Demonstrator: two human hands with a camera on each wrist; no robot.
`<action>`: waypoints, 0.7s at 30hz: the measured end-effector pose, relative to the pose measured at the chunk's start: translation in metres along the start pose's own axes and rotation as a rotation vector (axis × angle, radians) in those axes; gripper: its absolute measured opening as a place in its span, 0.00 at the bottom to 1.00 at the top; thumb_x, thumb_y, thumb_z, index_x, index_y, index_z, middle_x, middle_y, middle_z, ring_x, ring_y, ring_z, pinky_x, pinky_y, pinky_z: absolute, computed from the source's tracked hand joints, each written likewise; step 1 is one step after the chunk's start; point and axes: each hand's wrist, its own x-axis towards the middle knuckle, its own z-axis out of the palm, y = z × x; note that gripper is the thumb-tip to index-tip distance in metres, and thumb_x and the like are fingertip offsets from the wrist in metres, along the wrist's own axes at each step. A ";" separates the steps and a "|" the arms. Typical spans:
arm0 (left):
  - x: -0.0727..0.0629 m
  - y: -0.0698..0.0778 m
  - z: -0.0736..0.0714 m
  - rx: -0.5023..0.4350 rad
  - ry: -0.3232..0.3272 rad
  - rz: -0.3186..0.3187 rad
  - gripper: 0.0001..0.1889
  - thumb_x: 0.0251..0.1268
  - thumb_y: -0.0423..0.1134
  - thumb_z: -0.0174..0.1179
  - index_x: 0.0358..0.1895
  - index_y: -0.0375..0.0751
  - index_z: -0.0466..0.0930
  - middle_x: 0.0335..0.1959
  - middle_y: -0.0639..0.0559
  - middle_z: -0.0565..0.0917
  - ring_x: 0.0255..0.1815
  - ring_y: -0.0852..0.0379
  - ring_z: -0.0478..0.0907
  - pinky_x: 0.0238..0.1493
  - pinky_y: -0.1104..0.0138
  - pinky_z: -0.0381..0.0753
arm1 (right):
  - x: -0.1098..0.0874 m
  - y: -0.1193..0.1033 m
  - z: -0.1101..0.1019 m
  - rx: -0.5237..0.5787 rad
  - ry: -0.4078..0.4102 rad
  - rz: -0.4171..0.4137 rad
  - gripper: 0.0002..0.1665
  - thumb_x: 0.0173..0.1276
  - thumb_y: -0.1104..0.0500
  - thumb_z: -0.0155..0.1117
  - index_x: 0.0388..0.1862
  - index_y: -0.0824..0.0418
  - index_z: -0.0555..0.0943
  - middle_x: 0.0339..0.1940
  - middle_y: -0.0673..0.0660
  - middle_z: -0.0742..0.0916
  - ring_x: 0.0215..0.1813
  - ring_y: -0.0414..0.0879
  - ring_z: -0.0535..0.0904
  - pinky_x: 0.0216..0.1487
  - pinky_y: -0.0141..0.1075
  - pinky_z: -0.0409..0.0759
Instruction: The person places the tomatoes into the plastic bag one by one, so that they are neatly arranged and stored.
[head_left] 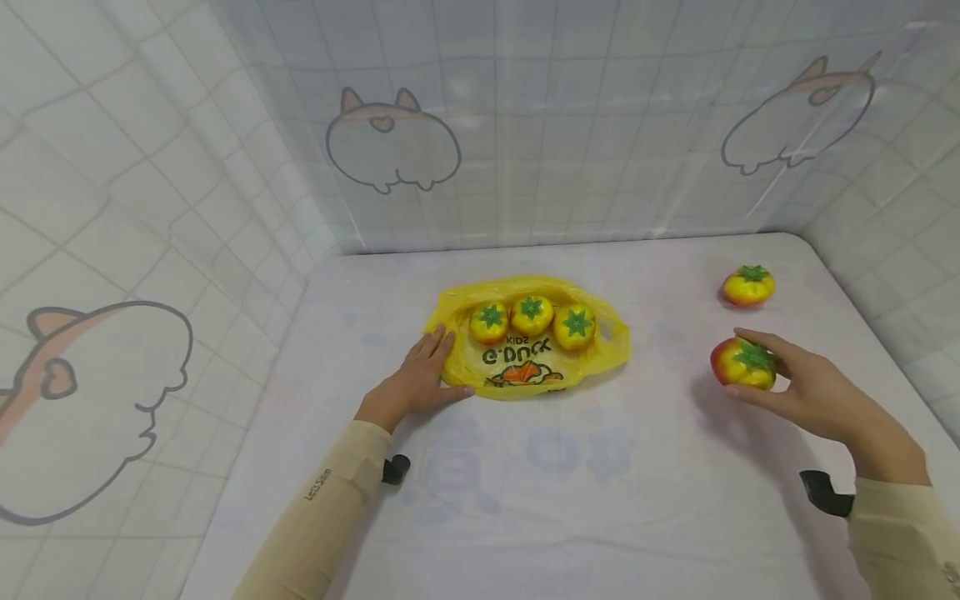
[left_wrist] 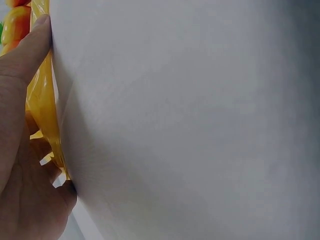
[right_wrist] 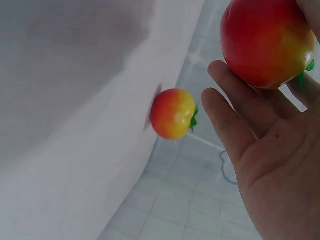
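My right hand [head_left: 813, 392] pinches a red-and-yellow toy fruit [right_wrist: 267, 42] with a green star-shaped leafy top, thumb on its near side and index finger on its far side. That fruit hangs above the table, its shadow cast to the lower left. A yellow plastic bag [head_left: 528, 367] printed with a duck and lettering lies flat. On it sit three similar toy fruits [head_left: 532, 315] in a row. My left hand [head_left: 422, 375] rests at the bag's left edge, fingers spread out along it and thumb [left_wrist: 37, 45] along the near edge.
Another toy fruit [head_left: 748, 287] stands near the table's far right corner, beyond my right hand. A pale cloth covers the table [head_left: 487, 500]. Tiled-pattern curtains [head_left: 525, 167] with cartoon animal prints close in the back and sides.
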 end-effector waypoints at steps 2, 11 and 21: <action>0.000 0.000 0.000 0.000 -0.001 0.001 0.60 0.64 0.72 0.60 0.85 0.46 0.34 0.86 0.46 0.31 0.86 0.40 0.33 0.82 0.43 0.47 | 0.001 -0.002 -0.001 0.000 0.006 -0.008 0.52 0.65 0.44 0.76 0.81 0.58 0.62 0.71 0.77 0.72 0.65 0.78 0.71 0.59 0.75 0.69; 0.000 -0.002 0.001 0.002 0.007 0.014 0.61 0.63 0.73 0.60 0.85 0.46 0.34 0.86 0.46 0.31 0.86 0.40 0.32 0.82 0.44 0.46 | 0.013 -0.017 0.002 0.011 -0.006 -0.008 0.52 0.66 0.42 0.75 0.81 0.58 0.62 0.72 0.74 0.73 0.67 0.75 0.71 0.62 0.73 0.69; 0.001 -0.004 0.002 -0.012 0.030 0.042 0.61 0.63 0.74 0.60 0.85 0.45 0.35 0.86 0.45 0.32 0.86 0.38 0.33 0.81 0.43 0.48 | 0.029 -0.032 0.010 0.031 0.037 -0.046 0.50 0.65 0.42 0.75 0.80 0.56 0.65 0.72 0.71 0.74 0.67 0.71 0.73 0.65 0.70 0.70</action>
